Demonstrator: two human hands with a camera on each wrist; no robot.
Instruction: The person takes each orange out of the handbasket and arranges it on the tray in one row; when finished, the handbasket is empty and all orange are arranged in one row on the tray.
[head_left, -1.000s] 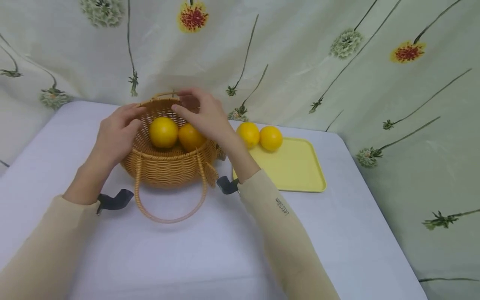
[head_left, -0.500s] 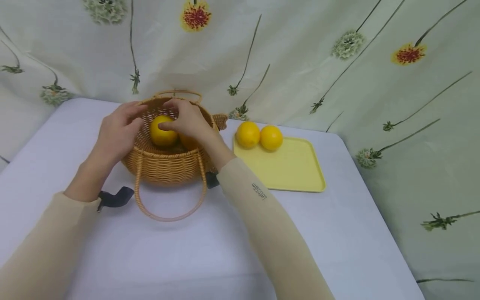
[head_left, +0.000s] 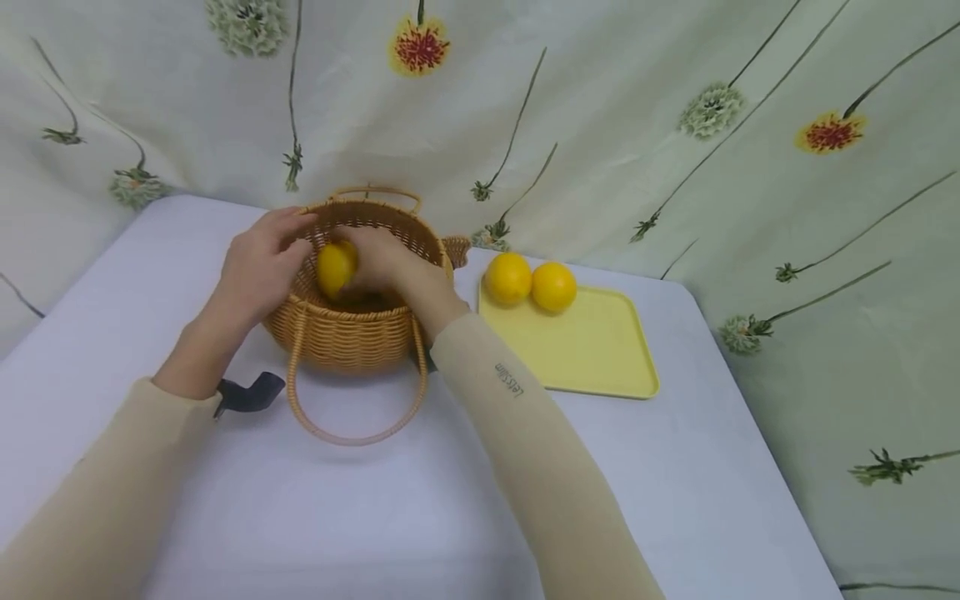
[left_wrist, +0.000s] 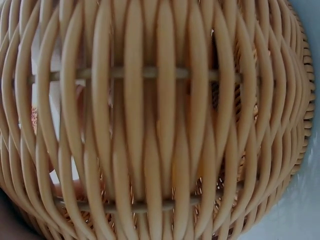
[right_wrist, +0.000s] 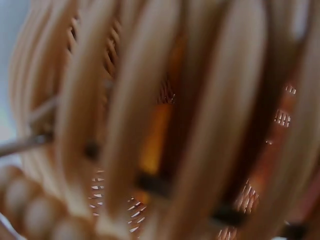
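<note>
A round wicker basket (head_left: 352, 346) stands toward the back left of the table, its front handle (head_left: 358, 439) folded down toward the person. At its left rim the left hand (head_left: 262, 262) holds on, fingers hooked over the edge. Reaching in over the right side, the right hand (head_left: 378, 254) grips an orange (head_left: 335, 268) inside. A second orange seen earlier in the basket is now hidden behind that hand. Woven strands of the basket (left_wrist: 165, 125) fill the left wrist view. Through the weave in the right wrist view, a patch of orange fruit (right_wrist: 155, 145) shows.
To the basket's right lies a yellow tray (head_left: 592, 342), with two more oranges (head_left: 508, 278) at its back left corner. A floral cloth (head_left: 615, 125) hangs behind the white-covered table (head_left: 360, 525).
The right hand has moved left and down into the basket and closed on the left orange. The left hand stays at the rim. The whole head view has shifted slightly.
</note>
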